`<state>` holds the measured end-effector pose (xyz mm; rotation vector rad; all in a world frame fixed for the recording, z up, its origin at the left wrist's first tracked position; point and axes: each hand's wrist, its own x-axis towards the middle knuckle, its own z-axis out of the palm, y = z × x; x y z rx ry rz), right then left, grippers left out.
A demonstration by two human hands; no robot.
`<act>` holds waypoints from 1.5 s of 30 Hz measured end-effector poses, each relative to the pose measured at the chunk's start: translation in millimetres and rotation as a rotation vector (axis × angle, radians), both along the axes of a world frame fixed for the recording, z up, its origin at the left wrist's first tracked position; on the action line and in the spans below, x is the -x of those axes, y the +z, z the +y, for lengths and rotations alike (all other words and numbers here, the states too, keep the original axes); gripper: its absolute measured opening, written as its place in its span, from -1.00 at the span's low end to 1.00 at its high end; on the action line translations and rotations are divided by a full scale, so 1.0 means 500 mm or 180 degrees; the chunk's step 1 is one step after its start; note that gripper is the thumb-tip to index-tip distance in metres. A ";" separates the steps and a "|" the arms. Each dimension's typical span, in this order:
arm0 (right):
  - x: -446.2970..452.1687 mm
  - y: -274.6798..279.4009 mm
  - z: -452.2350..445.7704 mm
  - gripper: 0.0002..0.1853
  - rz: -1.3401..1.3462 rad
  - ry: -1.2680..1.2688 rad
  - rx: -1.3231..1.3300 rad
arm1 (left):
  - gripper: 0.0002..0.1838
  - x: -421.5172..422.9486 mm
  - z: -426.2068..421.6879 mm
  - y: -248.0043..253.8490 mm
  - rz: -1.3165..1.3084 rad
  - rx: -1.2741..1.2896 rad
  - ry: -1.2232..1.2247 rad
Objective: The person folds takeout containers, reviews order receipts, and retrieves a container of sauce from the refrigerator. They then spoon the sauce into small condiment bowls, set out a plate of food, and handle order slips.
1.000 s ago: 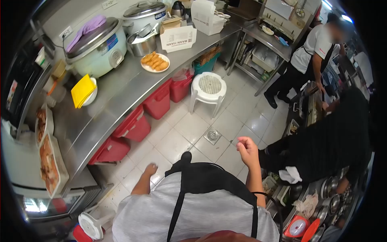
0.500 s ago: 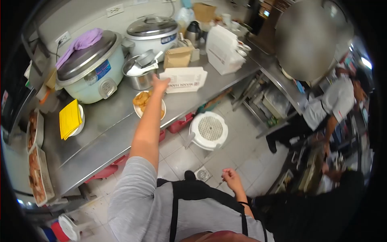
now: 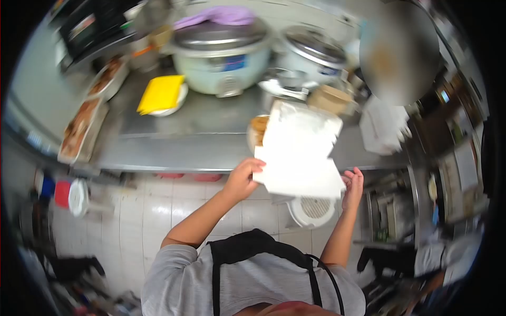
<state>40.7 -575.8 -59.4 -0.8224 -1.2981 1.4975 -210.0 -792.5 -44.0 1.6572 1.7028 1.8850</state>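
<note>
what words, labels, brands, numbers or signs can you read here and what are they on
No text can be read.
Blue label on the large cooker: too blurred.
Second label, on the smaller cooker: too small and blurred.
Pale sticker, upper left: too blurred.
White carton: no lettering shows.

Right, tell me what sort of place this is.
Probably a restaurant kitchen, perhaps one doing takeaway: a large rice cooker stands on a long steel counter, and the left hand holds an open white carton.

both arms (image 3: pixel 203 216) bent forward — left hand (image 3: pixel 243 180) pinching, right hand (image 3: pixel 353 190) upright, fingers (image 3: pixel 358 178) loosely curled.
</note>
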 end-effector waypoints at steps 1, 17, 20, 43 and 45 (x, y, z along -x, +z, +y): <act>0.048 0.013 -0.020 -0.45 0.0034 0.0372 0.0194 | -0.72 0.008 -0.057 -0.012 0.0076 0.0000 0.0028; 0.779 -0.091 -1.157 -0.54 -0.0493 0.4802 0.0492 | -0.33 0.007 -1.177 -0.117 -0.1800 -0.0722 0.4078; 0.825 -0.105 -1.323 -0.51 -0.1034 0.5645 0.0390 | -0.33 -0.017 -1.300 -0.088 -0.2139 -0.0665 0.4509; 1.100 0.109 -2.413 -0.60 0.3659 0.7350 -0.3515 | -0.66 0.066 -2.048 -0.006 -0.2322 -0.3963 0.5782; 1.088 0.167 -2.519 -0.68 0.3457 0.7468 -0.3328 | -0.65 0.026 -2.119 0.031 -0.1864 -0.3957 0.5949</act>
